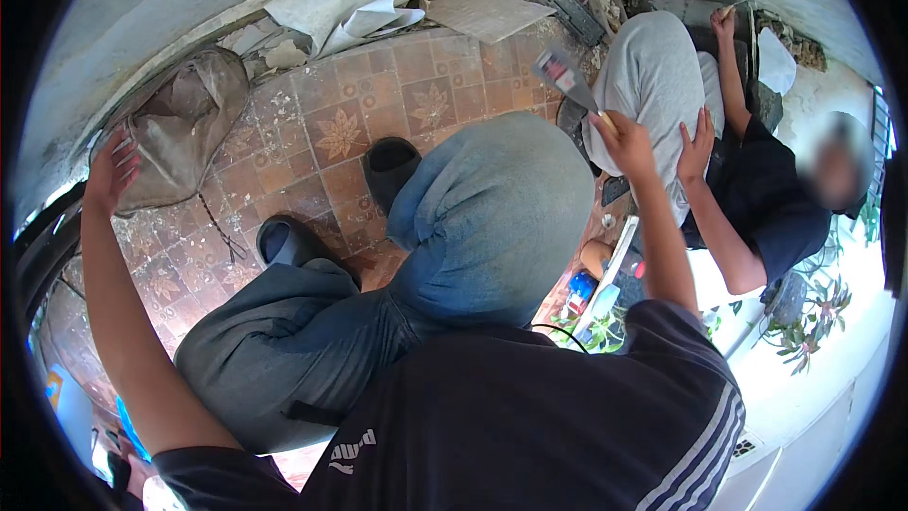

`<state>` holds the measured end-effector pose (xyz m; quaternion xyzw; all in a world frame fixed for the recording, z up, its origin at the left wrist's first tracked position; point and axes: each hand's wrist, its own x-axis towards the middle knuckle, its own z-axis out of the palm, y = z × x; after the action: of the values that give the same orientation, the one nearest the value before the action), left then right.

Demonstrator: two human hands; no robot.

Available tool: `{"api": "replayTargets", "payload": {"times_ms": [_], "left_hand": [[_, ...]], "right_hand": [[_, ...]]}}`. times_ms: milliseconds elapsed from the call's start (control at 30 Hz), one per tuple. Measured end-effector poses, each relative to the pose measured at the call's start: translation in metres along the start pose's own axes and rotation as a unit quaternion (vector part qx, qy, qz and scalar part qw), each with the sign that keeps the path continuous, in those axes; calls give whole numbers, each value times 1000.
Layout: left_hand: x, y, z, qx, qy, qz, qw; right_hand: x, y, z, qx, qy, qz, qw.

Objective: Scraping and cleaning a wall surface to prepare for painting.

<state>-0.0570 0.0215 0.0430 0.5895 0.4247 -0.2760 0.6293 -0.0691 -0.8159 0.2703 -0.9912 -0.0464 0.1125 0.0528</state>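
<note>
My right hand [624, 144] grips the light handle of a scraper or putty knife [565, 78], whose broad blade points up and left, slightly blurred. It is raised in front of my bent right knee, near the grey trousers of another person. Far to the left, my left hand [111, 172] has its fingers apart and holds nothing; it is beside a crumpled brown cloth or sack [181, 128] with a dark cord hanging from it. Whether the hand touches the sack or the wall, I cannot tell.
A co-worker [752, 184] sits close on the right, one hand holding a thin tool at the wall. Paper sheets [347, 11], a flat board [486, 12] and rubble lie along the wall base. Flaked debris dots the tiled floor [340, 135]. Plants [805, 326] stand at the right.
</note>
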Motion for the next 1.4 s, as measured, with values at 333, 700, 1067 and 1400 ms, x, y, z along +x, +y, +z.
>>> {"api": "replayTargets", "payload": {"times_ms": [333, 700, 1067, 1400], "left_hand": [[-5, -1, -4, -29, 21, 4, 999], [-15, 19, 28, -47, -24, 52, 997], [-68, 48, 75, -89, 46, 85, 991], [-53, 43, 61, -86, 38, 87, 992]], "right_hand": [[33, -48, -44, -174, -22, 36, 984], [138, -297, -21, -208, -244, -240, 916], [149, -406, 105, -88, -412, -377, 825], [203, -402, 133, -189, -138, -267, 935]]}}
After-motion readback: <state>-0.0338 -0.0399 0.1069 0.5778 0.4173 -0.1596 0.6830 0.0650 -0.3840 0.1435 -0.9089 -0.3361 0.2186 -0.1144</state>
